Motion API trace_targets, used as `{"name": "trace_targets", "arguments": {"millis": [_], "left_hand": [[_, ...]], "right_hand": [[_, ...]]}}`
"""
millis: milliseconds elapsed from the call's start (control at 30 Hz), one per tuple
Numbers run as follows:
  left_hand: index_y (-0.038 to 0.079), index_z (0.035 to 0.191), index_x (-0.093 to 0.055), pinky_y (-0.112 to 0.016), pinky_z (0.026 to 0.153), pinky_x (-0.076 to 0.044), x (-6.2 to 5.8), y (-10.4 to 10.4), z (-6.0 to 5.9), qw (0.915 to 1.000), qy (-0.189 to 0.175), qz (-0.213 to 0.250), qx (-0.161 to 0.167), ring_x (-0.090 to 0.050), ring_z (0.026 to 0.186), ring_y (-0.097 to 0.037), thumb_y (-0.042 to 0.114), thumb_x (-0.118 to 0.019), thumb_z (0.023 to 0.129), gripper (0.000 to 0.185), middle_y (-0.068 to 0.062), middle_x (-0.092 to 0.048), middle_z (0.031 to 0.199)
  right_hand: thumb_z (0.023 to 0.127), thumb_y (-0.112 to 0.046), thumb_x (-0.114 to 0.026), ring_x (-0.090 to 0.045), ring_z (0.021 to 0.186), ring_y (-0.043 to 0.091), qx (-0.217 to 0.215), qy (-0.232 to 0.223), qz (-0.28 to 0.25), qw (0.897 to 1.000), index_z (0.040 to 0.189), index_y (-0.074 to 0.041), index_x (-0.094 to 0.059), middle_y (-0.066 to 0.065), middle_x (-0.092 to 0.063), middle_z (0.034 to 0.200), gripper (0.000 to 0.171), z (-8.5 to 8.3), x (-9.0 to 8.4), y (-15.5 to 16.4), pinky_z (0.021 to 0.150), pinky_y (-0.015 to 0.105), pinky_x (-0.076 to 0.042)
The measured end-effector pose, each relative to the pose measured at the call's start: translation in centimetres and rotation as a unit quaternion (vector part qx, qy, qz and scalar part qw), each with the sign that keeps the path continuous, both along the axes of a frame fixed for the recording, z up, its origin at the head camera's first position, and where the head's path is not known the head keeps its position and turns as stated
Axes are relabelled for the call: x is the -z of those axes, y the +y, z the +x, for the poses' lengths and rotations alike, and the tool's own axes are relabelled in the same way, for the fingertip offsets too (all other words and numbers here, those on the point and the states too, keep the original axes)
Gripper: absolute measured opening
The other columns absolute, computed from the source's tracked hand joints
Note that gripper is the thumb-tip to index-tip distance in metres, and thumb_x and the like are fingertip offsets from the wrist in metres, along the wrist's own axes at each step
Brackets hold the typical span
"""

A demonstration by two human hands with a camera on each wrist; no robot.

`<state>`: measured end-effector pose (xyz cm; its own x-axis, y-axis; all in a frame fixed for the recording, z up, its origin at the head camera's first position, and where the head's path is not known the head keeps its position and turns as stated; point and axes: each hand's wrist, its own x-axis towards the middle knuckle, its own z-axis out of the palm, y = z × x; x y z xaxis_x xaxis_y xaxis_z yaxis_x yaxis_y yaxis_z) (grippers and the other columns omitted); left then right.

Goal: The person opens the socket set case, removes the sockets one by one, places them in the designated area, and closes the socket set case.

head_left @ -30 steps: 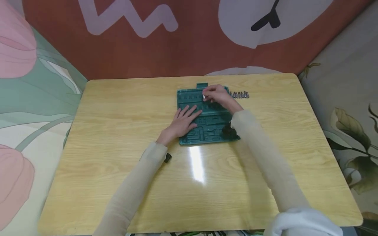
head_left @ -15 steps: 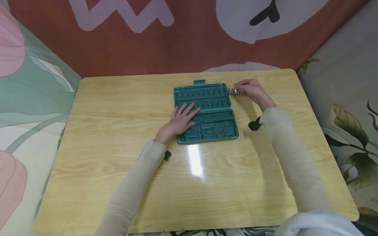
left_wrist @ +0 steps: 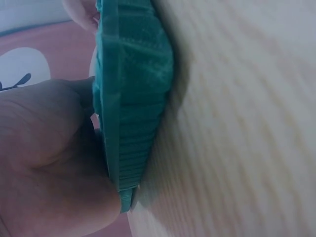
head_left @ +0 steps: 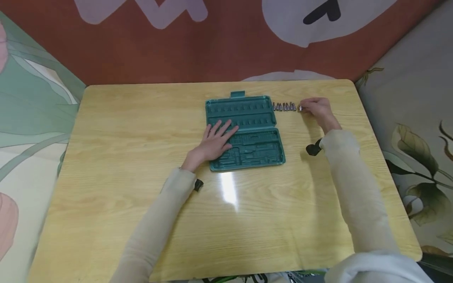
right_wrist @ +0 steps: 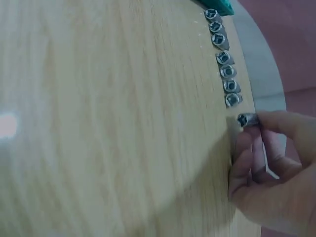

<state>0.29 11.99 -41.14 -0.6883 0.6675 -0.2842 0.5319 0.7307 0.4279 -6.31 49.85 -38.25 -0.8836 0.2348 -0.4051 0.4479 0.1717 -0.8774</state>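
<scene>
Head view | L hand (head_left: 216, 141) flat, fingers straight, pressing green tool case (head_left: 255, 145) mid-bench (head_left: 124, 157) | R hand (head_left: 316, 108) pinching small metal socket (right_wrist: 245, 119) at far-R end of socket row (right_wrist: 223, 69), just R of case | row near bench back edge

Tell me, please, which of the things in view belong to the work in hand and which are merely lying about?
In the work:
green tool case, pressed flat by the left hand
row of sockets beside it
single socket, pinched by the right hand

Merely about:
wooden table
patterned cloth around it
</scene>
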Motion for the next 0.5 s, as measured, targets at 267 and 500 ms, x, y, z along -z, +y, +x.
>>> {"name": "trace_targets", "arguments": {"millis": [267, 500], "left_hand": [[0.025, 0.157, -0.007, -0.051, 0.113, 0.007, -0.6, 0.3, 0.9, 0.9999, 0.002, -0.011, -0.002, 0.009, 0.146, -0.03, 0.036, -0.039, 0.105, 0.062, -0.004, 0.006, 0.162], [0.024, 0.157, -0.008, -0.051, 0.113, 0.007, -0.7, -0.1, 1.0, 1.0, 0.003, 0.002, -0.004, 0.008, 0.146, -0.031, 0.035, -0.039, 0.105, 0.062, -0.005, 0.004, 0.162]], "right_hand": [[0.089, -0.014, -0.069, -0.061, 0.068, 0.009, 0.016, -0.035, 0.089, 0.995, 0.088, -0.012, -0.076, -0.008, -0.065, 0.072, 0.007, 0.1, 0.2, -0.3, 0.068, 0.024, -0.049], [0.091, -0.016, -0.068, -0.059, 0.068, 0.005, 0.027, -0.027, 0.162, 0.986, 0.088, -0.013, -0.077, -0.013, -0.06, 0.073, 0.01, -0.1, 0.3, -1.6, 0.071, 0.023, -0.049]]}}
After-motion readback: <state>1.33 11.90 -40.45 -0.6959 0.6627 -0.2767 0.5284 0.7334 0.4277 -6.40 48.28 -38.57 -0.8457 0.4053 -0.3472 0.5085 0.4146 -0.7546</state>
